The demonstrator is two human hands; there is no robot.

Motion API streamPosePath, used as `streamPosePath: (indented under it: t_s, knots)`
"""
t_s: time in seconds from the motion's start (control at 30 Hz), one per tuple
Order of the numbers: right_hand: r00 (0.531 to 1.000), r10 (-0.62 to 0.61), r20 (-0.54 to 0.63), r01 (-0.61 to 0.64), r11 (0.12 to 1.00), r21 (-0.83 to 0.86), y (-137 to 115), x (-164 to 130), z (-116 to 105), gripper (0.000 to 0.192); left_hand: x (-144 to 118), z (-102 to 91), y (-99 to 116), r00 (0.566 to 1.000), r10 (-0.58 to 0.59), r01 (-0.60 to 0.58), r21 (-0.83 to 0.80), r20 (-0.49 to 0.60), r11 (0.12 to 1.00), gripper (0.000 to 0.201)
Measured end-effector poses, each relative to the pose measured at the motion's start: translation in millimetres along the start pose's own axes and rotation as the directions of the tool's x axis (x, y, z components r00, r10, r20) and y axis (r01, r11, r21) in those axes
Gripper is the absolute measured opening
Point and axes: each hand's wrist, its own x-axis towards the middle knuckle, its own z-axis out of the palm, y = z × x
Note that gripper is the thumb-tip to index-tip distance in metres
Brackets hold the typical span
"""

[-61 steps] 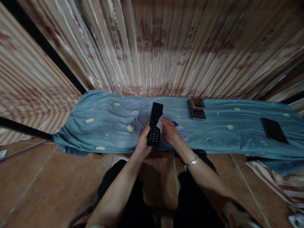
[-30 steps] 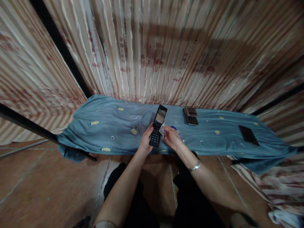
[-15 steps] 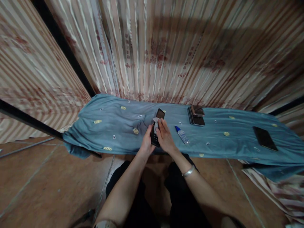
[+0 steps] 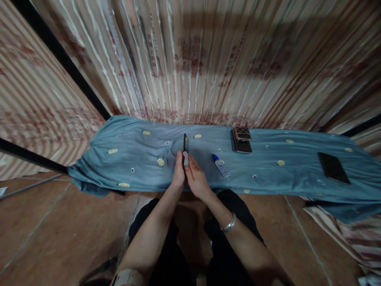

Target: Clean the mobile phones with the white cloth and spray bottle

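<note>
Our arms are bare from the bottom edge of the view up to the left hand [image 4: 178, 176] and the right hand [image 4: 196, 180], with no sleeves showing on either forearm. On our right wrist we wear a plain silver bangle [image 4: 228, 224] (smooth and rounded, with a dull metallic shine). Below the arms our legs are clothed in black trousers [image 4: 238, 222], dark and unpatterned, and low at the left edge a pale patterned patch [image 4: 126, 277] shows near our left elbow, too blurred to make out.
</note>
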Motion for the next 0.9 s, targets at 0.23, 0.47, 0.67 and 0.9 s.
streamPosePath:
  t_s: [0.23,0.47,0.67,0.9]
  knots:
    - [0.970,-0.244,-0.016,0.239,0.960,-0.143,-1,-17,-10,0.051,-1,2.1,16,0.990,-0.143,0.143,-0.090,0.009,0.986,0.055]
    - [0.987,-0.163,0.003,0.161,0.973,-0.163,6,-17,-28,0.054,3,0.6,14,0.988,-0.133,0.142,-0.109,0.084,0.984,0.042]
    - [0.995,-0.098,0.010,0.098,0.975,-0.200,20,-5,-36,0.056,0,-1.8,3,0.993,-0.112,0.115,-0.099,0.033,0.988,0.025]
    - [0.980,-0.195,0.033,0.198,0.972,-0.127,8,-11,-35,0.054,-11,5.1,-4,0.981,-0.173,0.174,-0.005,0.083,0.985,0.047]
